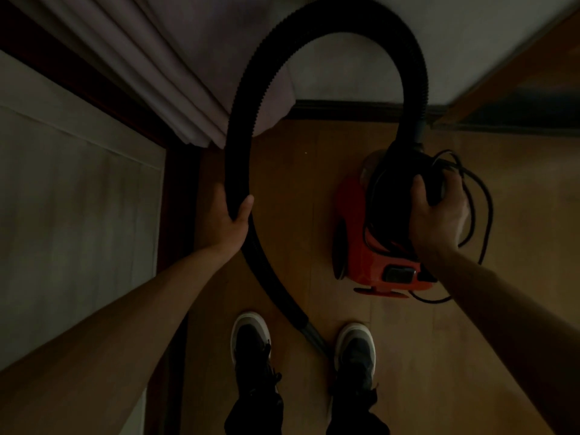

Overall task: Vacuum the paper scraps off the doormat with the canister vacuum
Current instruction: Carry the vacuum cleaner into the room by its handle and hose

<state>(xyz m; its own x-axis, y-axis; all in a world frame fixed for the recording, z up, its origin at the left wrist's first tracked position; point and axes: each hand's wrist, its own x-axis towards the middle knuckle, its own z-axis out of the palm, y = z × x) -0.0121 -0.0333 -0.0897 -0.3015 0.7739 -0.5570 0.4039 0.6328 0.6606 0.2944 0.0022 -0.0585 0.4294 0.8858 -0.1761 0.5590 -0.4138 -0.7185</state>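
Note:
A red and black canister vacuum [370, 246] sits on the wooden floor at the right. Its black ribbed hose [251, 89] arcs up from the canister's front and curves down the left side to a grey tube end [309, 332] between my shoes. My left hand [227, 215] is wrapped around the hose on its left bend. My right hand [439, 211] grips the black top handle of the canister. A black power cord [483, 208] loops loosely around that hand. No doormat or paper scraps are in view.
The room is dim. A pale curtain [150, 67] hangs at the upper left beside a dark wooden frame [175, 189]. A dark baseboard [345, 108] and wall lie ahead. A wooden panel [518, 89] angles in at the upper right. My two shoes [251, 340] stand on the floor.

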